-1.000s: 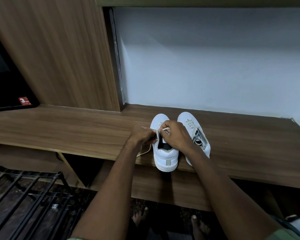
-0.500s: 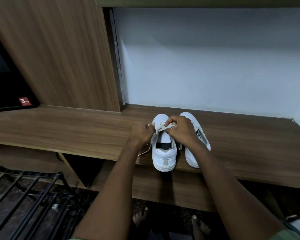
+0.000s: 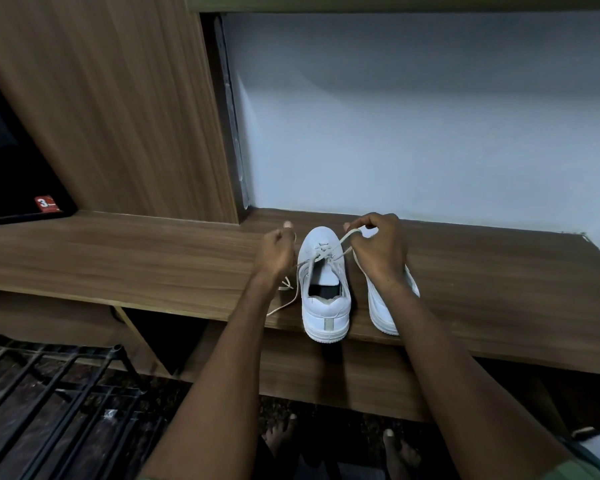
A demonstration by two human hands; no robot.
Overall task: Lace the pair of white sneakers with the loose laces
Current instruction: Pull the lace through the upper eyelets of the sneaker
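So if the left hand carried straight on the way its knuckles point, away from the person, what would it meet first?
Probably nothing soon. The left hand, gripping the lace, points across bare wooden shelf; beyond lies the wood panel's edge or the white wall, though depth is unclear.

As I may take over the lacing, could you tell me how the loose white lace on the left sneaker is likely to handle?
The loose white lace is probably floppy: its free end curls slack over the wooden shelf. It likely straightens only under tension, as between the right hand and the left white sneaker.
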